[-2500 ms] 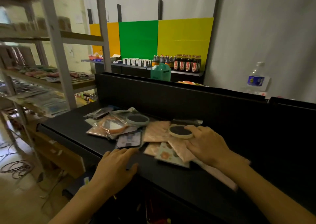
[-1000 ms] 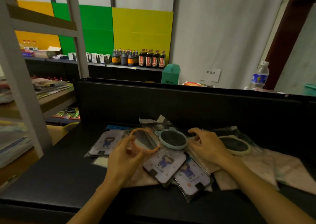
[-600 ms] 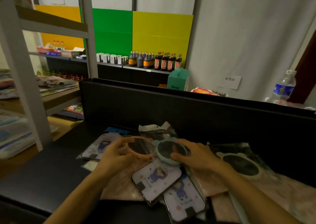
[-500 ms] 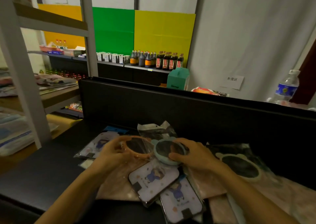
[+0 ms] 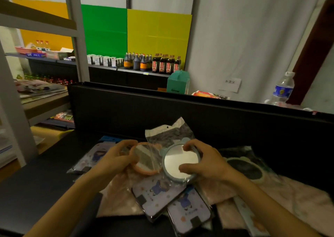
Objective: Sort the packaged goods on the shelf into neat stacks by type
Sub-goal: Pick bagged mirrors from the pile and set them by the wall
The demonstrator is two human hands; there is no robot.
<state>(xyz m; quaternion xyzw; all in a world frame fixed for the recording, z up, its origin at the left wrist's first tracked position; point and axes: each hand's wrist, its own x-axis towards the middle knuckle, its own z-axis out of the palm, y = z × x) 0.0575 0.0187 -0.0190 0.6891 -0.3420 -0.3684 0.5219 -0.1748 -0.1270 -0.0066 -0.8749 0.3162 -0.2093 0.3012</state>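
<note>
Mirrors (image 5: 180, 161) lifted; box (image 5: 178, 82) perhaps "dymer".

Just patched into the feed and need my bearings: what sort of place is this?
Most likely a small shop or its stockroom: rows of sauce bottles and small boxes line a back shelf, metal racking stands left, and bagged mirrors lie on the black shelf.

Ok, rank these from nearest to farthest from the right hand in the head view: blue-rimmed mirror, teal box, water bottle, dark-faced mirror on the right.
From the right hand:
1. Blue-rimmed mirror, held in that hand.
2. Dark-faced mirror, just to its right on the pile.
3. Teal box, behind the black divider, up and left.
4. Water bottle, far right behind the divider.
</note>
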